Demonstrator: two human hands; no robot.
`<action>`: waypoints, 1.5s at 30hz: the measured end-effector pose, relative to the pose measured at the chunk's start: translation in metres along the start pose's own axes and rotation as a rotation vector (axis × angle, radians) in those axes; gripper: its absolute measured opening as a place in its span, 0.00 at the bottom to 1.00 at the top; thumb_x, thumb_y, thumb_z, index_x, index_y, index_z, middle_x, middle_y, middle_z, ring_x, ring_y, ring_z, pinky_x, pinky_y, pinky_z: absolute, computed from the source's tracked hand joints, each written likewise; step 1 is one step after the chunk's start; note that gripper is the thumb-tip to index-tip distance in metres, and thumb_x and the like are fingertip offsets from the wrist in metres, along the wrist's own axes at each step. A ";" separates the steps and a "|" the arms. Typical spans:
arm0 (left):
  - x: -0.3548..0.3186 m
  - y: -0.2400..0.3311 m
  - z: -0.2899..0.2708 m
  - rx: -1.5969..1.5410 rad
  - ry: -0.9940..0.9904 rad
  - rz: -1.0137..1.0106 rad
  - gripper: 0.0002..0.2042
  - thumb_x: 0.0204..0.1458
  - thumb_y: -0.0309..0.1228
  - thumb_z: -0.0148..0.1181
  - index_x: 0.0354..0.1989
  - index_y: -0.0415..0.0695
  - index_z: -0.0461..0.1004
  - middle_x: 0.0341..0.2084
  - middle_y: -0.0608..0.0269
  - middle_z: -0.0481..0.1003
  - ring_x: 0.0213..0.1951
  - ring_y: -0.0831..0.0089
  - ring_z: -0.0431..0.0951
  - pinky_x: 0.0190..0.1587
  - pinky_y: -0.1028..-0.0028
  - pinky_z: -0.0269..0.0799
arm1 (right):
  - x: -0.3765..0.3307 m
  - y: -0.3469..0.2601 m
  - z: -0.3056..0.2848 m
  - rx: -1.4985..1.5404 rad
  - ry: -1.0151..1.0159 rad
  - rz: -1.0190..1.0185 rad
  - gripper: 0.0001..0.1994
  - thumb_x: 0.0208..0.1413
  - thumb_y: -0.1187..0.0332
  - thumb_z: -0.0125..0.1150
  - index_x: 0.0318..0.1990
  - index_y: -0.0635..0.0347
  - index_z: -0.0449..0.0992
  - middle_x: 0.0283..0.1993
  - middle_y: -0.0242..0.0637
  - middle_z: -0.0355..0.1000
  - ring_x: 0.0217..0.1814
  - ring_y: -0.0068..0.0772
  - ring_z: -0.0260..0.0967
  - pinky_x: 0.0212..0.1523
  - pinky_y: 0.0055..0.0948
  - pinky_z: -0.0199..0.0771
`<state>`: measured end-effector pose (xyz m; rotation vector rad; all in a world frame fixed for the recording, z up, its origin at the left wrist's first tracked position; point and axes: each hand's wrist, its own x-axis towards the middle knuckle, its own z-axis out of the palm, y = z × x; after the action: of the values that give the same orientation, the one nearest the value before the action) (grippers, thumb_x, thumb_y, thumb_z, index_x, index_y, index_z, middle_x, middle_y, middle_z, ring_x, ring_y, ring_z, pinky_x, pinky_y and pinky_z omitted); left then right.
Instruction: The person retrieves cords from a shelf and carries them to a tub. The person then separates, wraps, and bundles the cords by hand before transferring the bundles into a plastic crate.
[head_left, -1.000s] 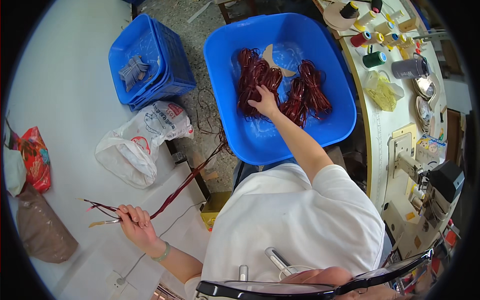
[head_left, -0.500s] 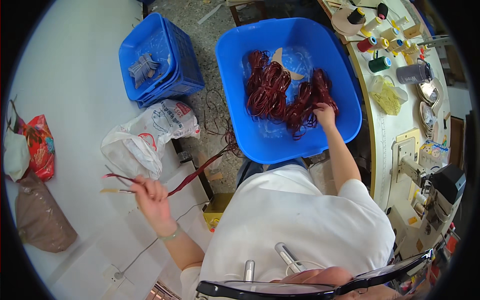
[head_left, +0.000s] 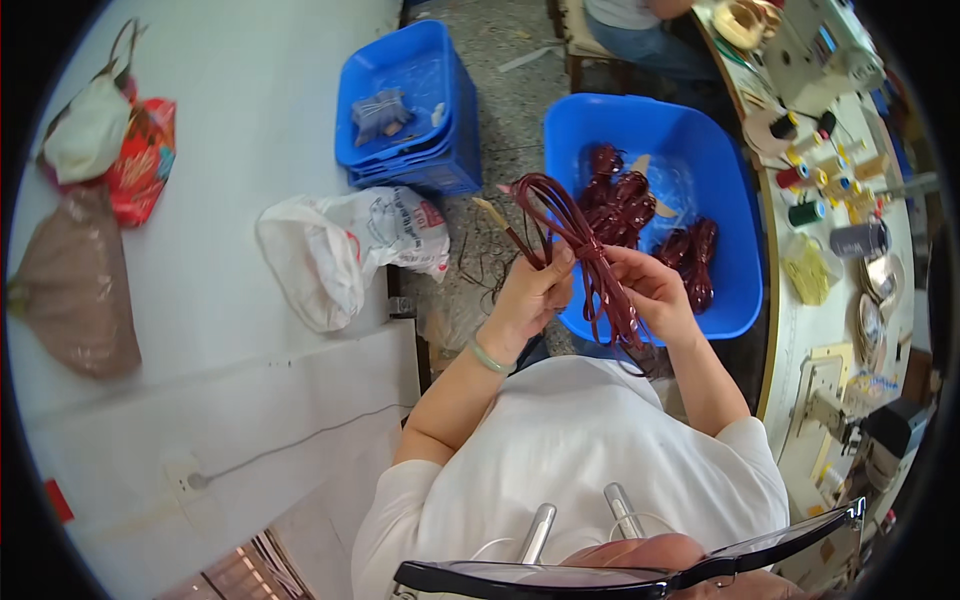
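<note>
Maroon cord bundle point(head_left: 592, 250), gripped by left hand point(head_left: 532, 297) and right hand point(head_left: 658, 290), above tub rim point(head_left: 552, 165), floor gap point(head_left: 512, 120) leftward

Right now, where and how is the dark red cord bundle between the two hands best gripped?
Probably at the narrow waist of the dark red cord bundle, pinched from its right, the side of the right hand. The strands draw together there, while wide loops spread above and looser ones hang below. The left hand occupies the other side.
</note>
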<state>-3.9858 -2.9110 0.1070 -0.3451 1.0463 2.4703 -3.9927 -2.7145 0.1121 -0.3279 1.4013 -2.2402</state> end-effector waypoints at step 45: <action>-0.098 0.038 -0.095 1.479 0.144 0.473 0.13 0.53 0.38 0.58 0.29 0.38 0.72 0.18 0.51 0.72 0.21 0.59 0.73 0.25 0.66 0.65 | 0.032 0.078 0.113 -0.988 -0.079 -0.251 0.09 0.40 0.67 0.58 0.21 0.66 0.75 0.20 0.47 0.70 0.21 0.47 0.68 0.25 0.39 0.68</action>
<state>-3.9131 -3.0323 0.1031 0.2435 2.7992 1.3014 -3.9502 -2.8476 0.0921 -0.9285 2.4316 -1.4878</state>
